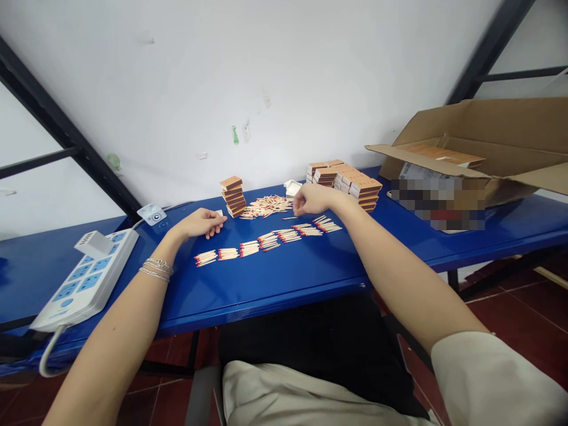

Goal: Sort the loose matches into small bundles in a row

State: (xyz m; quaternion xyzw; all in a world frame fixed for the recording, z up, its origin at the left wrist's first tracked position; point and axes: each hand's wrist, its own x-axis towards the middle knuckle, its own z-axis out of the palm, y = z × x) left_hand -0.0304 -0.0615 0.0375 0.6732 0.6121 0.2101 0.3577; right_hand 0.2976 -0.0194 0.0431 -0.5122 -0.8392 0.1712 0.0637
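Observation:
My right hand (313,199) is closed in a pinch just above the table, with a single match (288,218) at its fingertips, red head pointing left. Behind it lies a loose heap of matches (268,206). White matchbox trays (293,188) sit by the wall, partly covered by this hand. My left hand (200,224) rests on the table with curled fingers; a small white piece (219,213) shows at its fingertips, its kind unclear. Small bundles of red-headed matches (249,248) form a slanting row in front of both hands. Beside the heap stands a leaning stack of matchboxes (233,196).
Stacked matchboxes (350,177) stand at the back right. An open cardboard box (501,130) occupies the right end of the blue table (266,284). On the left lie a white power strip (89,278) with a plugged-in adapter and a small white device (151,214).

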